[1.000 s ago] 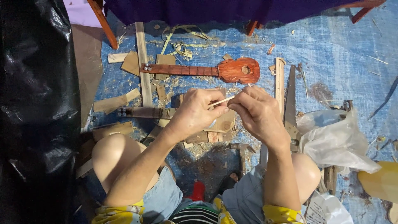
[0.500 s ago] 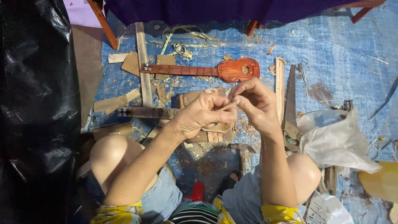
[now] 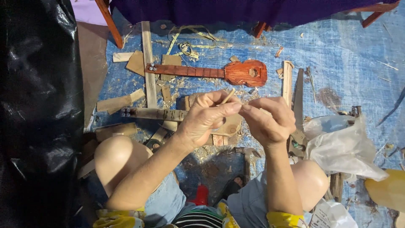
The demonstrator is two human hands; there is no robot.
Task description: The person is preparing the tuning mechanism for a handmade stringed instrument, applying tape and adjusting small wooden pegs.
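Pinching a thin pale stick (image 3: 228, 96) between thumb and fingers, the left hand (image 3: 206, 118) is closed around its lower part, so that only the upper end pokes out at a slant above the knuckles. The right hand (image 3: 268, 120) meets it fingertip to fingertip, curled shut, with its thumb and forefinger pressed toward the left hand's; whether it also grips the stick cannot be told. Both hands hover over an unfinished pale instrument (image 3: 156, 114) lying across the blue tarp (image 3: 354, 59), its body hidden under them and its neck running off to the left. Beyond it, farther from the person, lies a small red-brown ukulele (image 3: 236, 72), with wood scraps and shavings around it. An upright slat (image 3: 148, 63) crosses both necks. To the right sit a crumpled plastic bag (image 3: 341, 147) and another slat (image 3: 287, 82). The bare knees (image 3: 116, 154) frame the scene below.
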